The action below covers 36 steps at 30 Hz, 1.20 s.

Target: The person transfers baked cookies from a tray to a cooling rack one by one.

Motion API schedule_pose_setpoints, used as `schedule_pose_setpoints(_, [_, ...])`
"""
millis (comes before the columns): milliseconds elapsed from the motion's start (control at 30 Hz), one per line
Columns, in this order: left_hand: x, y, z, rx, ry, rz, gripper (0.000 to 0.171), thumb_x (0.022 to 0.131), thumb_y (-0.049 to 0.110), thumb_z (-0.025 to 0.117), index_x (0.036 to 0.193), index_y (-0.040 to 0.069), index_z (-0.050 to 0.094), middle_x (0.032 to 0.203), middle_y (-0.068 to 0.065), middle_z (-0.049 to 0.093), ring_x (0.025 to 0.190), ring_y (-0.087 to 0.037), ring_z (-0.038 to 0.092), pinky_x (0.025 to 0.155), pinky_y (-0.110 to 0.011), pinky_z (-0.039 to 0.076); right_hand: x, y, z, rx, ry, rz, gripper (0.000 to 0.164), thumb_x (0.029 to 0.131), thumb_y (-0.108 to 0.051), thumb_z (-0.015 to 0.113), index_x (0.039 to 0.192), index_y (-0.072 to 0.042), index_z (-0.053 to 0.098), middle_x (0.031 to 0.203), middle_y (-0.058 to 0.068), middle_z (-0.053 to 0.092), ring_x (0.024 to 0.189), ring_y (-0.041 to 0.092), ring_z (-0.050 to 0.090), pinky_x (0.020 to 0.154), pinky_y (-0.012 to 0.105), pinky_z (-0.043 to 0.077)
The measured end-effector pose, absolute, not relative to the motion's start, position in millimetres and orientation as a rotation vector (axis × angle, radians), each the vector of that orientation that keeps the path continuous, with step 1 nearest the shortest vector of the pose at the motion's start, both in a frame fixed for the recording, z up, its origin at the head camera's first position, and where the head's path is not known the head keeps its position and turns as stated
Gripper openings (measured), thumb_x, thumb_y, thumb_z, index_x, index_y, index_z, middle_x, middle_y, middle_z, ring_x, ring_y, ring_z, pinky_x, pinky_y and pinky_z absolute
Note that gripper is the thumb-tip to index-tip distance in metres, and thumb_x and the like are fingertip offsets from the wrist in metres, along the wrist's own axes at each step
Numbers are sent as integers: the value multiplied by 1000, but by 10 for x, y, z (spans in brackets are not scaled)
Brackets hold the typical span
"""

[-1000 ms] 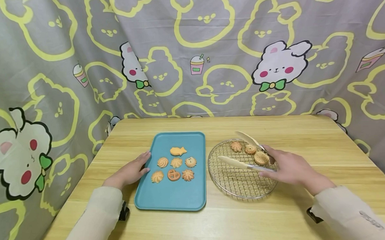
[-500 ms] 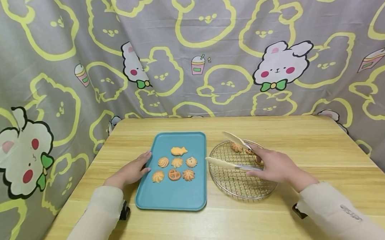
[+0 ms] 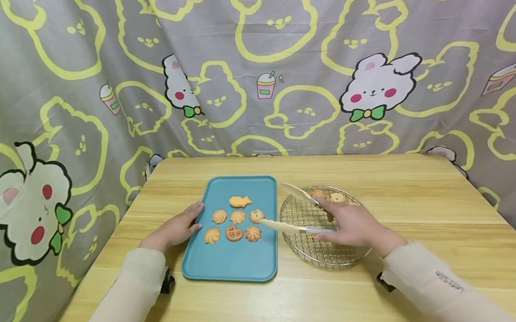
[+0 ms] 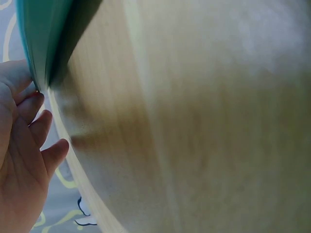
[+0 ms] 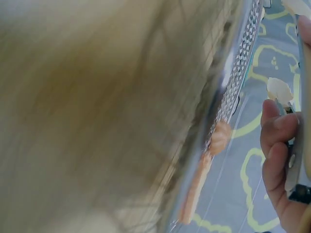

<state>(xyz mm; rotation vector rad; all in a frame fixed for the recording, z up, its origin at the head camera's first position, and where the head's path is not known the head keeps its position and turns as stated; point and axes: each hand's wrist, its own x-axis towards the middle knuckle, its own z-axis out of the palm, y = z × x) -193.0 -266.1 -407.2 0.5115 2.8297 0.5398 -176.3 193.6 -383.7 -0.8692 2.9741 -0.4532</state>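
Observation:
My right hand point(image 3: 356, 224) grips metal tongs with pale tips point(image 3: 282, 225). The tong arms are spread, with nothing between them; one tip hangs over the right edge of a blue tray point(image 3: 228, 265). Fingers of my left hand point(image 3: 174, 229) touch the tray's left rim, thumb apart in the left wrist view. Several cookies lie on the tray, among them a fish-shaped cookie point(image 3: 240, 201) and a pretzel-shaped cookie point(image 3: 234, 233). Below the right hand is a round wire rack point(image 3: 305, 252), bearing a flower-shaped cookie point(image 3: 317, 193) and a ring cookie point(image 3: 338, 197); the hand hides part of it.
A wooden table point(image 3: 324, 297) carries the tray on the left and the rack on the right, with a narrow gap between. Behind and at the sides hangs a grey patterned curtain point(image 3: 239, 123).
The right hand with the spread tongs has moved left from the rack's cookies toward the tray. The left hand has stayed at the tray's rim.

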Motion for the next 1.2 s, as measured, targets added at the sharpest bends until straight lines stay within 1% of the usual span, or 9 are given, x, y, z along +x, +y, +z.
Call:
schedule_pose_setpoints(67, [-1930, -2659, -4071, 510, 2831, 539, 63, 100, 22, 51, 151, -1, 20, 155, -21, 15, 140, -41, 15, 109, -57, 21, -1758, 1887, -3836, -877, 2960, -447, 100, 75, -66, 67, 149, -7, 33, 69, -6, 49, 43, 6, 37, 48, 27, 40])
schedule_pose_setpoints(167, [-1929, -2658, -4071, 512, 2830, 539, 63, 100, 22, 51, 151, -1, 20, 155, -21, 15, 140, -41, 15, 109, -57, 21, -1739, 1811, -3828, -874, 2928, -458, 98, 75, -65, 68, 147, -6, 36, 77, -6, 55, 47, 6, 40, 46, 26, 40])
schedule_pose_setpoints(233, [-1928, -2660, -4072, 510, 2830, 538, 63, 100, 22, 51, 151, -1, 20, 155, -21, 14, 140, -41, 15, 109, -57, 20, -1728, 1766, -3823, -884, 2913, -458, 97, 74, -65, 68, 147, -7, 38, 77, -7, 55, 50, 6, 42, 46, 26, 40])
schedule_pose_setpoints(300, [-1926, -2665, -4075, 507, 2827, 540, 64, 100, 22, 51, 151, -1, 19, 156, -20, 14, 140, -40, 15, 109, -56, 20, -1717, 1726, -3821, -907, 2899, -466, 95, 74, -64, 69, 146, -9, 40, 82, -8, 57, 52, 5, 43, 46, 25, 40])
schedule_pose_setpoints(533, [-1928, -2666, -4075, 513, 2831, 541, 64, 100, 21, 51, 151, -1, 19, 156, -20, 14, 140, -40, 15, 109, -56, 21, -1689, 1626, -3822, -1020, 2891, -425, 89, 76, -63, 69, 144, -11, 44, 78, -10, 53, 52, 3, 38, 47, 23, 39])
schedule_pose_setpoints(700, [-1926, -2662, -4067, 511, 2833, 543, 65, 100, 21, 52, 151, -1, 19, 156, -20, 14, 140, -41, 16, 109, -56, 21, -1680, 1576, -3826, -1074, 2888, -418, 84, 77, -61, 69, 141, -12, 47, 79, -11, 55, 51, 2, 38, 48, 22, 39])
schedule_pose_setpoints(833, [-1934, -2665, -4072, 510, 2831, 543, 65, 100, 22, 52, 151, 0, 19, 156, -20, 14, 140, -40, 15, 109, -56, 21, -1664, 1539, -3824, -1092, 2875, -410, 82, 78, -60, 69, 141, -13, 49, 73, -13, 53, 48, 2, 37, 46, 22, 38])
schedule_pose_setpoints(933, [-1937, -2664, -4074, 513, 2828, 548, 65, 100, 21, 52, 151, 0, 19, 156, -20, 14, 140, -40, 15, 109, -56, 21, -1647, 1513, -3811, -1102, 2870, -404, 81, 78, -60, 69, 141, -13, 49, 69, -12, 51, 49, 3, 38, 44, 23, 38])
schedule_pose_setpoints(1200, [-1926, -2667, -4080, 506, 2826, 543, 64, 100, 20, 52, 151, 0, 19, 156, -19, 13, 141, -40, 14, 109, -56, 20, -1618, 1471, -3795, -1124, 2854, -357, 74, 82, -56, 66, 140, -14, 51, 68, -13, 49, 53, 3, 42, 47, 23, 39])
